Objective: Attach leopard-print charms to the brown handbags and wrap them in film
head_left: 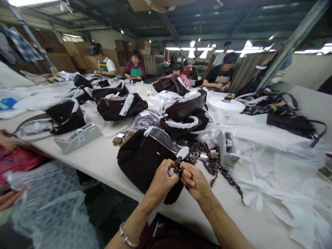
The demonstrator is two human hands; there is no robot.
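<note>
A dark brown handbag (141, 160) with a zipper along its top lies at the table edge in front of me. My left hand (164, 178) is closed at the bag's right end, gripping a short dark strap (178, 159) there. My right hand (195, 180) pinches a small metal ring (179, 169) beside that strap. The fingers partly hide the ring, so its exact fastening is unclear. White wrapping (183, 152) covers part of the strap just above my fingertips. Behind the bag lie brown and gold chain straps (199, 150), near my right hand.
More dark handbags (120, 107) with white-wrapped handles crowd the table. Grey tape dispensers (79, 138) stand left and right. White foam strips (269, 193) spread across the right side. A co-worker's hand (11, 199) and bubble wrap (52, 207) are at left; other people work across the table.
</note>
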